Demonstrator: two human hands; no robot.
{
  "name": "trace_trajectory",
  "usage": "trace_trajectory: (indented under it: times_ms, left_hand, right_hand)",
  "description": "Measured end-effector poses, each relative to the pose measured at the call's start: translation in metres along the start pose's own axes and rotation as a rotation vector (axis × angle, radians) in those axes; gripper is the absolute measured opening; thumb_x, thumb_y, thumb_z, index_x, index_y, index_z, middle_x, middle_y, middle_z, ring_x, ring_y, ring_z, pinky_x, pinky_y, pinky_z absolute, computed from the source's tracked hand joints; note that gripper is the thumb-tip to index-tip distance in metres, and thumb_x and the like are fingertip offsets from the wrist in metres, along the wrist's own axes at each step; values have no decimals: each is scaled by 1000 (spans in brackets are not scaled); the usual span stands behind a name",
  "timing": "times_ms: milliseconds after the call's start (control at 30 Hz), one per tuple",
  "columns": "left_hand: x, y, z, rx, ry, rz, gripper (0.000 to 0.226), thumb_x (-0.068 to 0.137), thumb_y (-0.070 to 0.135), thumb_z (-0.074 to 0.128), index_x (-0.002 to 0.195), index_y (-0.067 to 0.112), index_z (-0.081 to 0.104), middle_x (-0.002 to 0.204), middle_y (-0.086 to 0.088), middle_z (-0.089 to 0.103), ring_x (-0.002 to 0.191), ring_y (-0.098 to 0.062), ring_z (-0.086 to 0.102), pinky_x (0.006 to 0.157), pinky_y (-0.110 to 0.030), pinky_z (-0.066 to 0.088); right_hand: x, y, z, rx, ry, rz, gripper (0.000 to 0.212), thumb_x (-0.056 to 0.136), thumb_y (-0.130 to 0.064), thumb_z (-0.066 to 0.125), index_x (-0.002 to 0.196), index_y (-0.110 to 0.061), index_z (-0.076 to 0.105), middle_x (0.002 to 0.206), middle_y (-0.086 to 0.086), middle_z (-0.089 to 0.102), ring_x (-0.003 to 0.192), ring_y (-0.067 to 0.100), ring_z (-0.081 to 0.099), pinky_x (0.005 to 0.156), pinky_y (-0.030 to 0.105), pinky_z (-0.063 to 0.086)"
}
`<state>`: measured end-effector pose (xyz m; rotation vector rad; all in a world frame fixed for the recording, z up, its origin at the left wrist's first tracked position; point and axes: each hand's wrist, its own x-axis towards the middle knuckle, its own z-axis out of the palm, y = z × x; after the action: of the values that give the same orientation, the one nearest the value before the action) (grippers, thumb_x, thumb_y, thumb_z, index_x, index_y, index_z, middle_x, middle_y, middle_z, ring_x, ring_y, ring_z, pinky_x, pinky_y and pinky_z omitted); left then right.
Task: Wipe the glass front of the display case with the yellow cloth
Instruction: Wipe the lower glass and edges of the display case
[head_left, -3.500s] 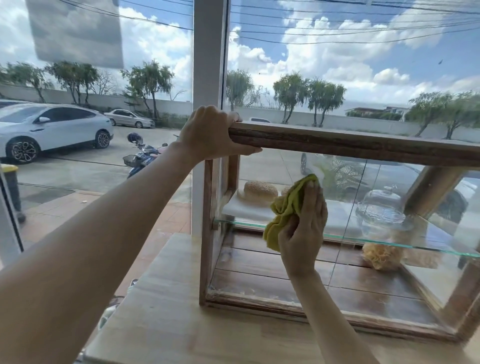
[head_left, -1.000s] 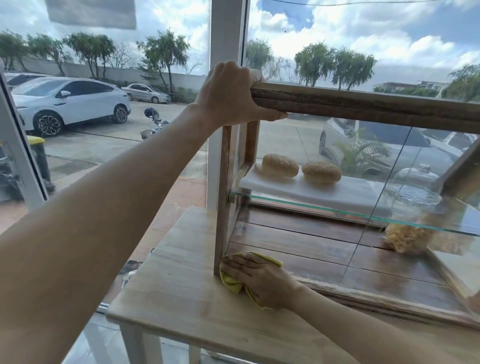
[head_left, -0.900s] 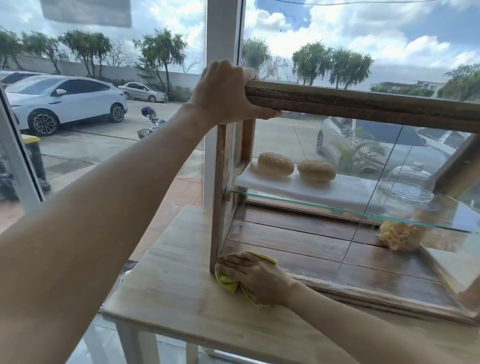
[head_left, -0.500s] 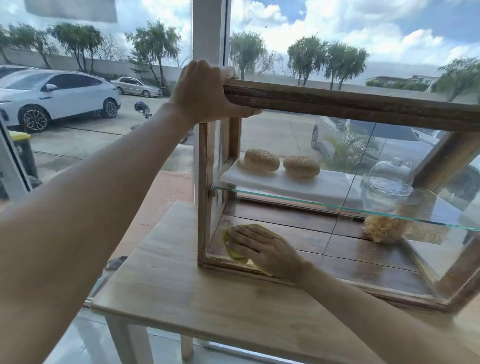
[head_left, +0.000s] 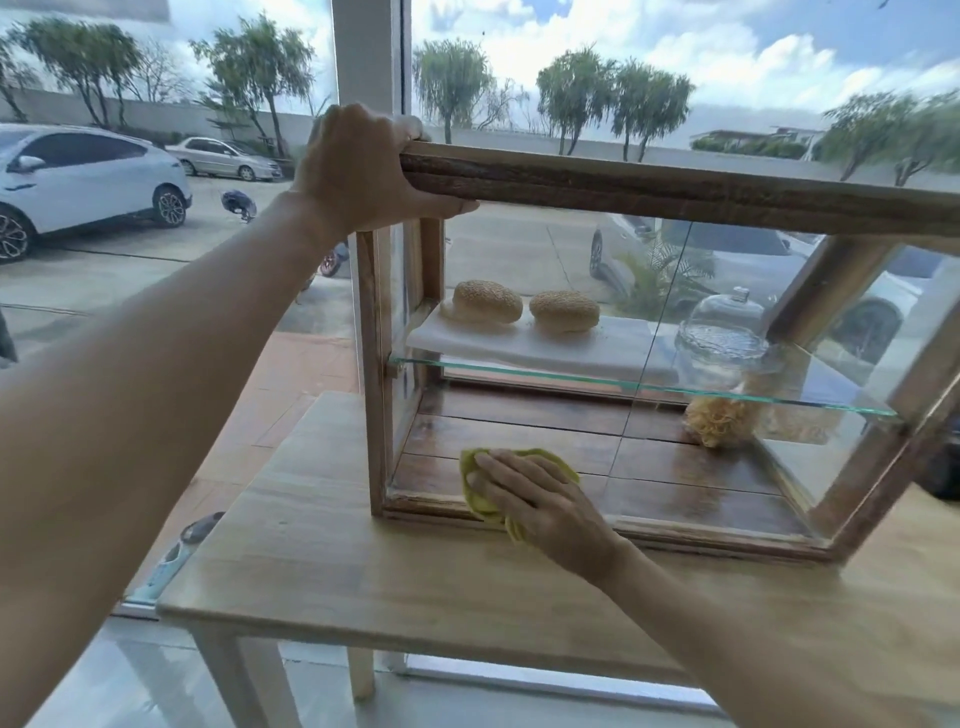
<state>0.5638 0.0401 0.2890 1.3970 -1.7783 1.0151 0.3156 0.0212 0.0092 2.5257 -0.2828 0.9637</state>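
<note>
Wooden-framed display case (head_left: 675, 192), crumpled yellow cloth (head_left: 480, 501)

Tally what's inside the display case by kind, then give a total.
Sesame buns: 2
White tray under the buns: 1
Glass dome: 1
Pale frilly item on the wooden floor, kind unclear: 1
Total: 5

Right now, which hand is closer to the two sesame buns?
Left. The left hand grips the case's top rail, above the sesame buns; the right hand presses the yellow cloth low on the glass.
</note>
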Motion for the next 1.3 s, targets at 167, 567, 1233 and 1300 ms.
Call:
trace_trajectory:
  times_ms: [167,567,1233,1300]
  left_hand:
    - [-1,-4,-1,13,-9,-2,89,65,85,43,105,11,72,77,-11,74,71,-26,70,76,-36,56]
    - [2,-11,6,11,-64,29,93,62,89,45,95,5,69,69,-13,67,68,-24,62,75,-36,50]
    - [6,-18,16,-72,-24,19,98,57,94,38,89,7,72,57,-5,58,56,-18,48,64,-28,37]
    - [7,-18,16,-76,-28,21,101,55,95,34,88,8,72,56,-2,54,56,-18,48,64,-27,37]
  right_hand:
    - [5,39,-33,-198,81,151,40,88,1,59,127,-7,58,135,13,52,131,27,44,110,38,34]
    - [-54,-37,-1,-158,-176,469,63,68,8,78,125,-10,61,137,6,54,127,24,51,103,40,43]
    - [-1,-72,48,-205,4,1514,71,82,10,44,147,4,16,155,18,20,146,29,10,120,36,3]
    - [7,-76,52,-110,-14,1644,71,83,7,43,148,5,13,155,20,18,146,29,7,120,35,5]
